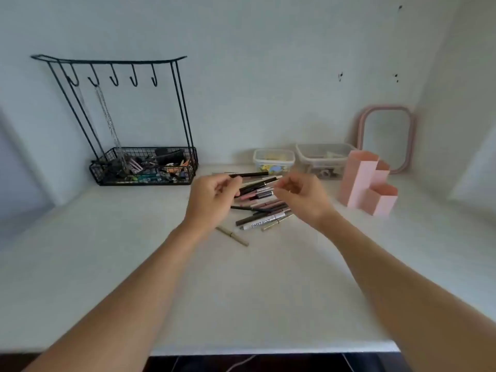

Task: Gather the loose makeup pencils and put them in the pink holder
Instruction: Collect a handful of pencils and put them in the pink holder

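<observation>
A pile of loose makeup pencils (264,208) lies on the white tabletop (268,291), between my two hands. My left hand (212,200) pinches one end of a thin black pencil (251,174) lifted over the pile. My right hand (299,197) has its fingertips closed on the pale end of another black pencil (259,184). A silver pencil (264,223) sits at the pile's near side, and a beige pencil (233,235) lies apart, nearer to me. To the right stands the pink holder (361,183), made of three hexagonal tubes that look empty.
A black wire rack with hooks and a cluttered basket (142,169) stands at the back left. Two clear plastic boxes (273,159) (322,158) and a pink-framed mirror (386,138) line the back wall. The table's front edge (268,350) is near me.
</observation>
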### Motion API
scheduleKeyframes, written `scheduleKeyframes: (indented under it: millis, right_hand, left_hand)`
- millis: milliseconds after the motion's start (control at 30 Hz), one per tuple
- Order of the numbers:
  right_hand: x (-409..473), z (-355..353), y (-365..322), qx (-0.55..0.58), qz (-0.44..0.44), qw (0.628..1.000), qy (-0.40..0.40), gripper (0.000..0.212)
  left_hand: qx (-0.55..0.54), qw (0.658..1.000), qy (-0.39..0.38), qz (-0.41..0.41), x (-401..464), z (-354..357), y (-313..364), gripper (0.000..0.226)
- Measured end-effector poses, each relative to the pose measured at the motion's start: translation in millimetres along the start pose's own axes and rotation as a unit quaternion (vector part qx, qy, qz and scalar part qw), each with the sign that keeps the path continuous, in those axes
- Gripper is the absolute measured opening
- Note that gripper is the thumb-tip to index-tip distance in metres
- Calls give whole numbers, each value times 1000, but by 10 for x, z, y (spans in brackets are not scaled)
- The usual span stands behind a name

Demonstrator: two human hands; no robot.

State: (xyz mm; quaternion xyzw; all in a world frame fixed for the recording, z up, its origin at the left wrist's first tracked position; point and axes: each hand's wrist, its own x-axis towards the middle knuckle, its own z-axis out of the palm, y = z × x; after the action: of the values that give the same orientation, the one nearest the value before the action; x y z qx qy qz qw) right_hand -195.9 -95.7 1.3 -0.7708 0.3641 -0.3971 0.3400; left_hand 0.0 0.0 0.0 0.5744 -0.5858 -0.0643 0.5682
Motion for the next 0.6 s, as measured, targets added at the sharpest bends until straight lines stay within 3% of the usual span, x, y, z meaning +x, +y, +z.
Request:
scheduleKeyframes:
  millis: [100, 200, 433, 600]
  right_hand:
    - [-115, -18, 121, -71, -36, 997, 5, 18]
    - [-122, -74, 127, -82, -52, 995, -29, 18]
    - [-49, -95, 202, -168, -40, 978, -116, 14]
    - [-35, -130, 186, -150, -38, 978, -138, 9]
  left_hand:
    - [86, 995, 51, 16, -162, -40, -193, 37]
    - [86, 994, 67, 1, -166, -69, -292, 30]
    - [115, 992, -54, -19, -109, -41, -320, 17]
    - [159, 974, -156, -38, -142, -55, -293, 32]
